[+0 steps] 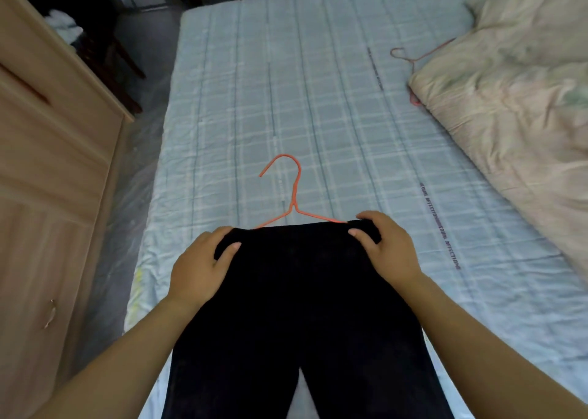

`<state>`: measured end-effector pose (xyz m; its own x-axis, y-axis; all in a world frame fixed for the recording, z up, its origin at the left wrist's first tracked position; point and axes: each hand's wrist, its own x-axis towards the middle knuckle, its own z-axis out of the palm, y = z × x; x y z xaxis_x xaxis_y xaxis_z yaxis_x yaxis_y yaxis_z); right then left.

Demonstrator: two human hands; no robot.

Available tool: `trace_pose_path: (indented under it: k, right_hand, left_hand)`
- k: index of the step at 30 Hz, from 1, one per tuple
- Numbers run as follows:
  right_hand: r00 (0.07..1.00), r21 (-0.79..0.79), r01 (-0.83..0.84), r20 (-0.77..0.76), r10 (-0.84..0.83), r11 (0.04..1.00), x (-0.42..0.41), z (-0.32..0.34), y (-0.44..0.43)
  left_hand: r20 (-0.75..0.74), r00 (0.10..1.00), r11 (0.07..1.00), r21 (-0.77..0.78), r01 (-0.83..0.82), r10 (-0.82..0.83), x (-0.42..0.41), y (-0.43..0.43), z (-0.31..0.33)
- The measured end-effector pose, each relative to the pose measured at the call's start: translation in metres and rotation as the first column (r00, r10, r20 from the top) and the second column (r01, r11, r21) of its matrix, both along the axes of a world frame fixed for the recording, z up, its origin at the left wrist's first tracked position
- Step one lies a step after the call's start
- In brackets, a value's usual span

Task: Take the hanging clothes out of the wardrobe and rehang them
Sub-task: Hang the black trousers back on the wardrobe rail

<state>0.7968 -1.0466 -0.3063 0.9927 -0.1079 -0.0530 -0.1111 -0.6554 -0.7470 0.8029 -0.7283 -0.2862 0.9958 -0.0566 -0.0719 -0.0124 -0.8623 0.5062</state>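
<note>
Grips: our left grip (203, 269) and right grip (386, 250) each curl round a waistband corner of the black trousers (299, 307).
Trousers: flat on the bed (350, 116), near us.
Hanger: orange wire hanger (296, 193), arms vanish under the waistband, hook pointing away.

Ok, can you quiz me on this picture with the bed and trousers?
1. True or false: the left hand and right hand both grip the black trousers.
2. How many orange hangers lie on the bed? A one, B two, C three.
3. Fill in: the far hanger pokes out from under the cream ____.
Key: 1 true. 2 B, counting the near hanger. 3 quilt.
</note>
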Motion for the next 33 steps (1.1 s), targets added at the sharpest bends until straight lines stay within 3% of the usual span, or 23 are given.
trace_pose_path:
  k: [10,18,23,27,33]
  right_hand:
    - [0.972,-0.119,-0.015,0.233,0.042,0.993,-0.118,0.110,0.037]
    - [0.912,-0.287,-0.213,0.285,0.295,0.934,-0.190,0.160,0.132]
    - [0.848,-0.282,-0.369,0.288,0.445,0.885,-0.255,0.174,0.204]
    - [0.746,-0.294,-0.542,0.264,0.611,0.788,-0.324,0.164,0.271]
    - [0.641,-0.250,-0.651,0.324,0.696,0.717,-0.418,0.159,0.381]
  left_hand:
    - [0.113,0.992,0.999,0.007,-0.048,0.047,-0.135,0.035,0.089]
    - [0.153,0.960,0.972,-0.043,-0.232,0.236,-0.272,0.115,0.129]
    - [0.154,0.904,0.916,-0.039,-0.399,0.400,-0.384,0.170,0.147]
    - [0.155,0.841,0.850,0.017,-0.527,0.519,-0.485,0.226,0.147]
    - [0.209,0.718,0.718,0.090,-0.690,0.664,-0.615,0.309,0.163]
